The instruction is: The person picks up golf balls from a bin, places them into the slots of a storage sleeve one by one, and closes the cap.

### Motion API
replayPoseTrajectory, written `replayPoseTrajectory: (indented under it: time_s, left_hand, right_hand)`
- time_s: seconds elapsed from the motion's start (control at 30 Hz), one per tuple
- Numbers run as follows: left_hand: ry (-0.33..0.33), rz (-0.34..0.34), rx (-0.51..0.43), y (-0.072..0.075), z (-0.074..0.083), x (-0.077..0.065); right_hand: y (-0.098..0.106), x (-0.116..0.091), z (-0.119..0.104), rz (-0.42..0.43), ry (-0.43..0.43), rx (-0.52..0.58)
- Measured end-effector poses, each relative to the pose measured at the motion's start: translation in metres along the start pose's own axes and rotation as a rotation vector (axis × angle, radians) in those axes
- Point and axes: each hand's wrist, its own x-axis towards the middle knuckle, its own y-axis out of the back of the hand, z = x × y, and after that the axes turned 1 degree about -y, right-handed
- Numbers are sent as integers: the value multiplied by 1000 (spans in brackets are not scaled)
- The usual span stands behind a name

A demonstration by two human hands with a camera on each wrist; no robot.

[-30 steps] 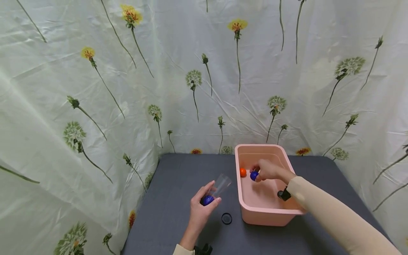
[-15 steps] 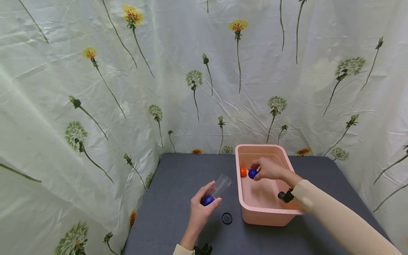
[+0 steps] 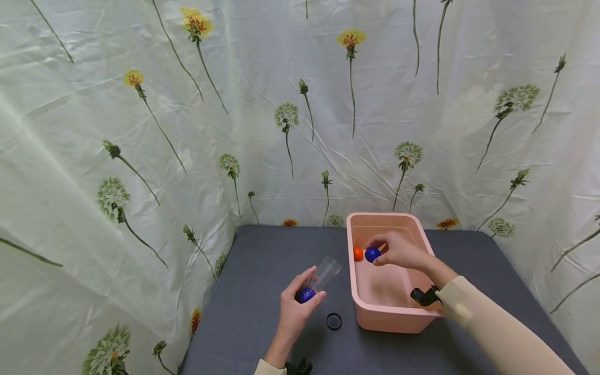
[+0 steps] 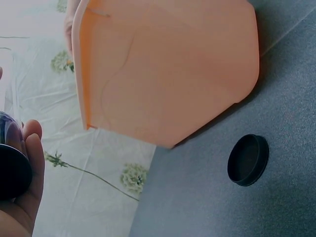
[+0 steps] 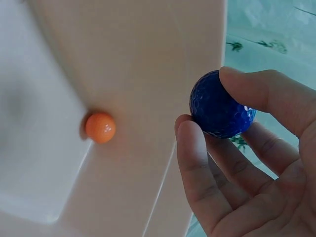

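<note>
My left hand (image 3: 294, 307) grips a clear plastic tube (image 3: 326, 269), tilted with its mouth up to the right. A blue ball (image 3: 306, 295) sits at the tube's lower end, where the left wrist view shows a black end cap (image 4: 12, 173). Over the inside of the pink bin (image 3: 388, 324), my right hand (image 3: 398, 251) pinches a dimpled blue golf ball (image 5: 219, 106) between thumb and fingers. An orange golf ball (image 5: 100, 127) lies on the bin's floor against its left wall, close to the right hand in the head view.
A round black cap (image 3: 334, 321) lies on the dark grey table (image 3: 272, 250), between the left hand and the bin. Behind the table hangs a white curtain (image 3: 262, 104) printed with dandelions, which also runs along the left side.
The right hand, with the blue golf ball, has shifted slightly up in the head view. Its forearm has swung a little to the right. The left hand and tube stay where they were.
</note>
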Motion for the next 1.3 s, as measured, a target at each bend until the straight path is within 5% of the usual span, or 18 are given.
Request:
replayPoseTrajectory:
  time_s: [0.53, 0.97, 1.3]
  left_hand:
    - [-16, -39, -27, -2, -17, 1]
    - [-41, -60, -8, -7, 18, -1]
    - [-52, -86, -7, -10, 16, -1]
  right_hand:
    - [-14, -21, -15, 48, 11, 111]
    - [-24, -37, -27, 102, 45, 238]
    - [-33, -45, -34, 124, 39, 352]
